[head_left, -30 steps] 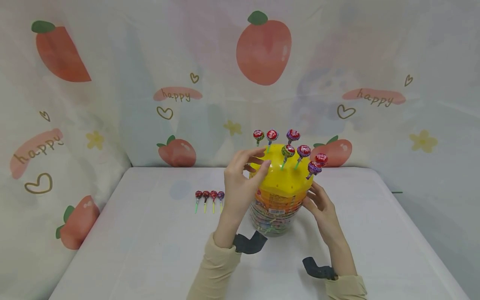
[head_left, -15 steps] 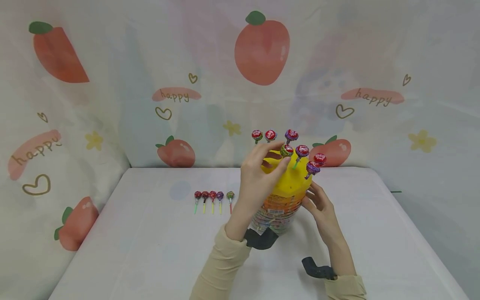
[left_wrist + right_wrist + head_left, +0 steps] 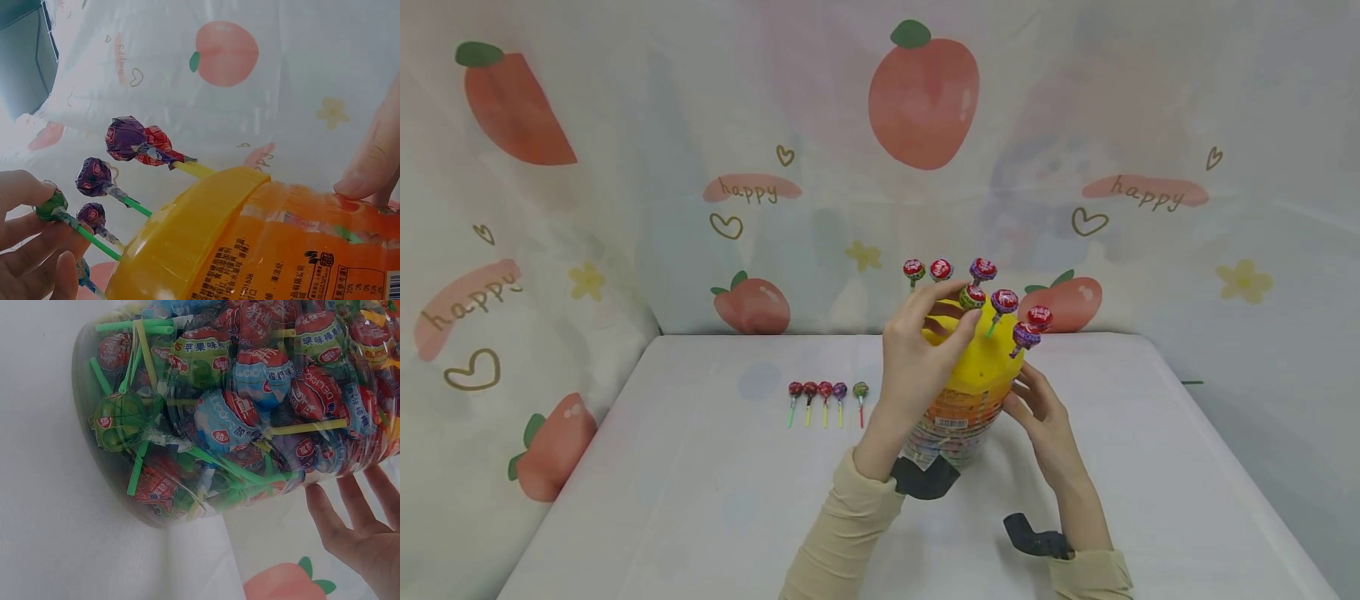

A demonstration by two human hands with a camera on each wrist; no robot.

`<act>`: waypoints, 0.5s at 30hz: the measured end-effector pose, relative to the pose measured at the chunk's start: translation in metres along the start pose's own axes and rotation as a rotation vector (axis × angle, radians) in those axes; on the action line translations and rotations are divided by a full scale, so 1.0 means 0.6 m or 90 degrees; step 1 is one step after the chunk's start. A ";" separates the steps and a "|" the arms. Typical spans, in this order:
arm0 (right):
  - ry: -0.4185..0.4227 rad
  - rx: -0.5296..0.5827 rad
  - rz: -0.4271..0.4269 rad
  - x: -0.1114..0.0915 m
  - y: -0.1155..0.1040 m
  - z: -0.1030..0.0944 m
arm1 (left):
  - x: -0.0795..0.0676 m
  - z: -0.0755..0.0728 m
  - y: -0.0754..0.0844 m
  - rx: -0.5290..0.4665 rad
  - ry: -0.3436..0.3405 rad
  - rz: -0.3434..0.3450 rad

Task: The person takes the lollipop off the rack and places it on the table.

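Note:
A clear jar point(image 3: 953, 446) full of wrapped lollipops stands on the table. Its yellow domed lid point(image 3: 988, 362) has several lollipops stuck in it, heads up. My left hand point(image 3: 917, 358) pinches the head of a green-wrapped lollipop point(image 3: 52, 204); in the left wrist view its green stick reaches down to the lid. Purple lollipops point(image 3: 94, 176) stand close beside those fingers. At the jar's right side, my right hand point(image 3: 1047, 421) rests its thumb and fingertips against the wall. The left hand hides part of the lid in the head view.
Several lollipops point(image 3: 825, 390) lie in a row left of the jar, with a green-headed one point(image 3: 861, 390) slightly apart at the right end. A patterned cloth point(image 3: 835, 108) hangs behind the white table point(image 3: 700, 500).
My left hand has moved right across the lid and taken hold of the green lollipop's head. The green-headed lollipop on the table has come into view. My right hand has stayed at the jar.

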State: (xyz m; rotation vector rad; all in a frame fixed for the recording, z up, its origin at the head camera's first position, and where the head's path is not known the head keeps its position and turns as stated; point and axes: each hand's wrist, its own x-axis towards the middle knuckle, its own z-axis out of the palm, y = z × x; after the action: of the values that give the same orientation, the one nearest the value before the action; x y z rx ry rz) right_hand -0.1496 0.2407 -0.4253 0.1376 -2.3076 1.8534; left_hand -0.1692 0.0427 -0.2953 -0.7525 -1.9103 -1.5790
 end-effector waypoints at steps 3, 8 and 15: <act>0.001 -0.002 0.003 0.000 0.000 0.000 | 0.000 -0.003 0.004 -0.013 0.011 0.005; -0.001 -0.002 0.013 -0.001 -0.002 0.000 | -0.011 -0.014 0.010 -0.017 0.034 -0.001; -0.006 0.006 0.015 -0.001 -0.003 0.001 | -0.040 -0.039 -0.004 -0.008 0.069 -0.002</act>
State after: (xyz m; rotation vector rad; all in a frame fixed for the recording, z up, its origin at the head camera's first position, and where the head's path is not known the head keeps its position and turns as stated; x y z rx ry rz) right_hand -0.1488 0.2400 -0.4237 0.1216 -2.3167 1.8777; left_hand -0.1528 0.0172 -0.3104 -0.6557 -1.8261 -1.6008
